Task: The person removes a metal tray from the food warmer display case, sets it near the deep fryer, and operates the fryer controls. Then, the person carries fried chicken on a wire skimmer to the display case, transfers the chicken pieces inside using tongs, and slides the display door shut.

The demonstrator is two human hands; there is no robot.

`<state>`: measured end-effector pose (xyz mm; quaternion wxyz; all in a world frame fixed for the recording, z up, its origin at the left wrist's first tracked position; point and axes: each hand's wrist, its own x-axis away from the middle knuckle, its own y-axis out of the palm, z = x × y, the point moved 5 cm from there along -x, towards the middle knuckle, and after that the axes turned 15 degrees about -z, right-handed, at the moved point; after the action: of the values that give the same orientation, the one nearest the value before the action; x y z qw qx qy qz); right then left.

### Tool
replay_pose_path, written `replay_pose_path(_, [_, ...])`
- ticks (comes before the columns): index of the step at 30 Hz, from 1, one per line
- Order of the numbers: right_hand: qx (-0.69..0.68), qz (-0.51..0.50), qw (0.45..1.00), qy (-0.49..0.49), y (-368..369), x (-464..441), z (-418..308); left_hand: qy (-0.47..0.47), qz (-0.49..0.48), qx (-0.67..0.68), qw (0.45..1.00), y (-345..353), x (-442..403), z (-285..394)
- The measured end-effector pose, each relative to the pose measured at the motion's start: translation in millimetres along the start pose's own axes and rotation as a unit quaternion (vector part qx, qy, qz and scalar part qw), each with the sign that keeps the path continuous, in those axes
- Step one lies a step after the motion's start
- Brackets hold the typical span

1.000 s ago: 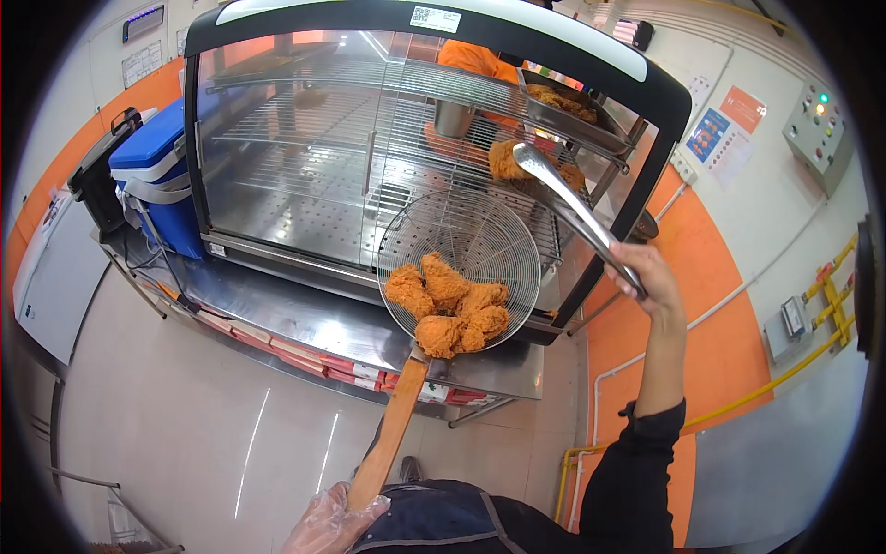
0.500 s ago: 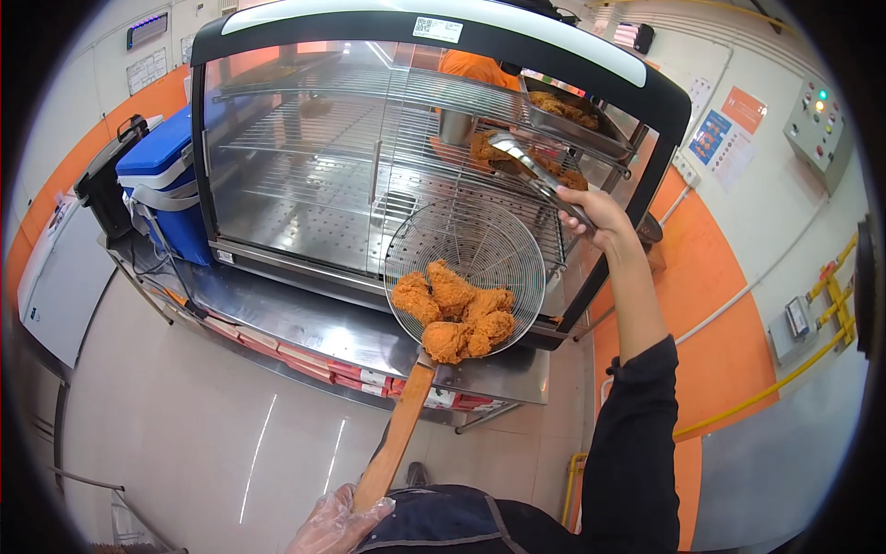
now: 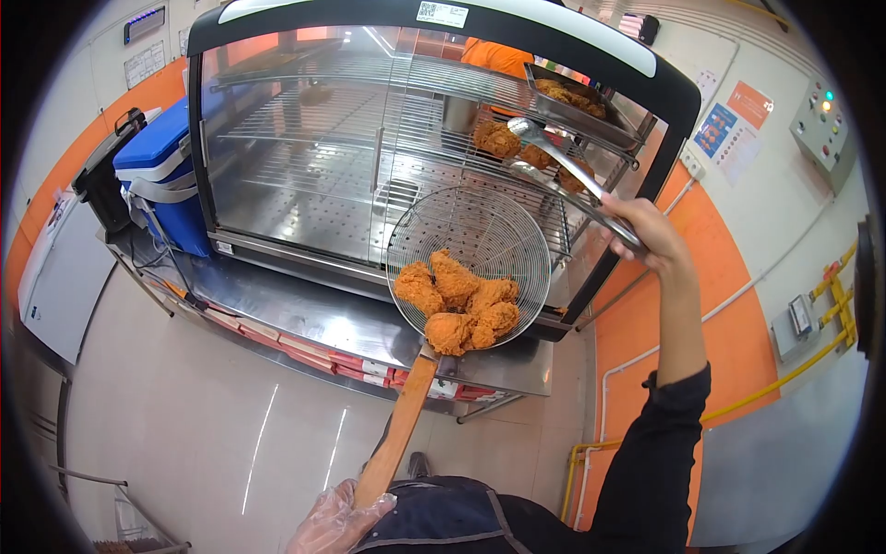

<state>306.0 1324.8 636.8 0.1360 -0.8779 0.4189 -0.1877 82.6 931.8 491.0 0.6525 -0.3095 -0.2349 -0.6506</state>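
Note:
My left hand (image 3: pixel 337 519), in a clear plastic glove, is closed around the wooden handle of a wire skimmer (image 3: pixel 471 217). Several pieces of fried chicken (image 3: pixel 454 282) lie bunched in the skimmer near its handle. Bare and raised, my right hand (image 3: pixel 651 233) grips metal tongs (image 3: pixel 577 171). The tongs' jaws are spread apart, with nothing between them. Their tips are by the fried chicken (image 3: pixel 496 138) on a wire rack inside the display warmer (image 3: pixel 295 245). Whether the tips touch that chicken I cannot tell.
A metal tray (image 3: pixel 591 118) of fried chicken sits on the warmer's upper shelf. Left of the warmer stands a blue cooler (image 3: pixel 161 185). The warmer rests on a steel table (image 3: pixel 286 305) with flat boxes beneath. Yellow pipes (image 3: pixel 835 309) run along the right wall.
My right hand has drawn back to the right and slightly down, and the tongs have spread open. The skimmer with its chicken has barely shifted.

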Motion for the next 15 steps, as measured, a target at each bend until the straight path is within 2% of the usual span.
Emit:
replay_pose_path(4, [0.039, -0.012, 0.999, -0.03, -0.1, 41.8, 13.9, 0.004, -0.014, 0.053, 0.998, 1.8, -5.0, -11.4])
replay_pose_path(6, [0.162, 0.08, 0.981, -0.07, 11.2, 66.0, 10.2, 0.005, -0.011, 0.037, 0.999, 0.7, -4.9, -10.6])
replay_pose_path(10, [0.399, 0.227, 0.882, -0.104, 21.2, 86.9, 16.1, 0.026, -0.002, 0.019, 0.999, 1.2, -3.3, -3.9])
replay_pose_path(11, [0.458, 0.252, 0.843, -0.129, 23.4, 86.2, 17.5, 0.015, -0.004, 0.007, 1.0, 1.4, -2.3, -2.6])
replay_pose_path(13, [0.538, 0.268, 0.792, -0.108, 26.9, 77.2, 10.2, -0.007, -0.006, -0.017, 1.0, 1.1, -0.5, -0.1])
replay_pose_path(15, [0.602, 0.276, 0.743, -0.097, 28.5, 62.5, 0.0, 0.084, 0.021, -0.071, 0.994, 1.1, -4.0, -6.5])
